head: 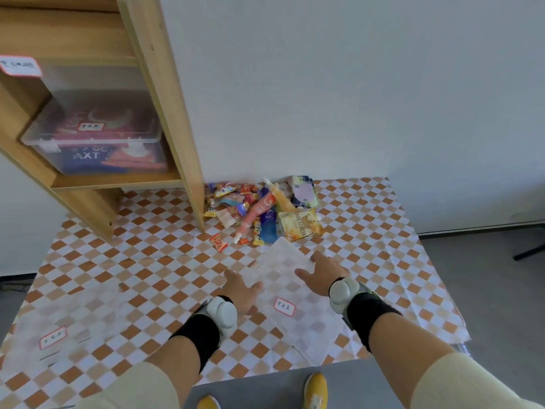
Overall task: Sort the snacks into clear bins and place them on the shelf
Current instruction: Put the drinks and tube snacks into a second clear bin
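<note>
A clear bin (306,323) with a red-bordered label (284,307) sits turned like a diamond on the checkered mat in front of me. My left hand (240,290) grips its left side and my right hand (321,274) grips its far right edge. Just beyond the bin, against the wall, lies a pile of snacks (259,214): small wrapped candies, long tubes and a yellow packet (300,227). A second clear bin (67,317) with its own label (53,338) lies on the mat at the left. On the wooden shelf (165,113) stands a lidded clear bin (94,143) filled with snack bags.
The checkered mat (147,261) covers the floor up to the wall. The shelf's leg (191,187) stands right beside the snack pile. Another labelled bin (20,66) sits higher on the shelf. My yellow shoes (315,388) are at the mat's near edge. A black stand foot (528,252) is at far right.
</note>
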### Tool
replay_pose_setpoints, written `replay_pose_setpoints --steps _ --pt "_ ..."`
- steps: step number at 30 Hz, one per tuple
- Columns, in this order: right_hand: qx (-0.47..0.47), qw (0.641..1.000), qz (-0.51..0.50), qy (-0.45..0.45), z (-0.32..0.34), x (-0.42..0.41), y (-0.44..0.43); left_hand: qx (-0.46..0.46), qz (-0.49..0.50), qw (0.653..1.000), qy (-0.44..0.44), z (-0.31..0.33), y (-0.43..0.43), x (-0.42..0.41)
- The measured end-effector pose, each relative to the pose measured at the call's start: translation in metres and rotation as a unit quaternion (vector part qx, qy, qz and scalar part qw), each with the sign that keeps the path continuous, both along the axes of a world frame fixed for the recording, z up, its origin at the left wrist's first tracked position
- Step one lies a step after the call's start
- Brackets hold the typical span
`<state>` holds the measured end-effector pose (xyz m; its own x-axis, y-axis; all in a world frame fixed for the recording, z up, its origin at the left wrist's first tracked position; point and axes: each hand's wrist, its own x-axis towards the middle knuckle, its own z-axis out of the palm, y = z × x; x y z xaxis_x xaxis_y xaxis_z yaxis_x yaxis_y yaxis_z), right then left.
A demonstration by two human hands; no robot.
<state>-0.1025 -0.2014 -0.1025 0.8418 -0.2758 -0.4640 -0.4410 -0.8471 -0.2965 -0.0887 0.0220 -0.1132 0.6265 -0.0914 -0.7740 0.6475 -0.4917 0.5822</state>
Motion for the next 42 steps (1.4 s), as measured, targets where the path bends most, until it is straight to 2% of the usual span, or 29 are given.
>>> replay_pose_setpoints --steps 4,11,15,18,21,24,27,30,32,34,35,37,39,42 --pt "-0.010 0.999 0.036 -0.018 -0.002 0.012 -0.063 -0.045 0.074 0.996 0.021 -0.009 -0.059 -0.002" --pt "0.004 0.996 0.087 -0.027 -0.004 0.047 -0.146 -0.023 0.082 0.996 0.026 -0.023 -0.137 0.002" --pt "0.029 0.995 0.088 -0.034 -0.006 0.053 -0.180 0.002 0.080 0.997 0.014 -0.026 -0.151 0.008" --pt "0.024 0.999 0.045 -0.017 -0.010 0.053 -0.217 0.019 0.023 0.998 0.052 -0.021 -0.155 0.018" --pt "0.036 0.998 0.012 0.045 -0.014 0.048 -0.247 0.065 -0.043 0.995 0.061 -0.011 -0.159 0.032" --pt "0.128 0.988 -0.064 0.060 -0.016 0.045 -0.272 0.082 -0.053 0.994 0.041 0.004 -0.168 0.047" --pt "0.222 0.965 -0.128 0.051 -0.017 0.042 -0.293 -0.037 0.052 0.997 0.030 0.018 -0.178 0.059" --pt "0.237 0.966 -0.099 0.037 -0.025 0.037 -0.311 -0.239 0.153 0.958 0.028 0.028 -0.187 0.071" --pt "0.249 0.963 -0.081 0.063 -0.030 0.032 -0.315 -0.305 0.147 0.941 0.002 0.027 -0.191 0.076" --pt "0.287 0.947 -0.118 0.081 -0.036 0.029 -0.316 -0.247 0.069 0.963 -0.081 0.020 -0.197 0.076" --pt "0.306 0.938 -0.145 0.078 -0.038 0.029 -0.314 -0.173 0.009 0.975 -0.140 0.014 -0.199 0.075" --pt "0.319 0.927 -0.188 0.055 -0.043 0.030 -0.310 -0.001 -0.100 0.967 -0.232 -0.004 -0.198 0.075" --pt "0.318 0.925 -0.206 0.027 -0.047 0.031 -0.303 0.098 -0.162 0.955 -0.229 -0.018 -0.191 0.070" --pt "0.309 0.925 -0.222 0.010 -0.048 0.037 -0.295 0.093 -0.166 0.965 -0.178 -0.031 -0.186 0.057"
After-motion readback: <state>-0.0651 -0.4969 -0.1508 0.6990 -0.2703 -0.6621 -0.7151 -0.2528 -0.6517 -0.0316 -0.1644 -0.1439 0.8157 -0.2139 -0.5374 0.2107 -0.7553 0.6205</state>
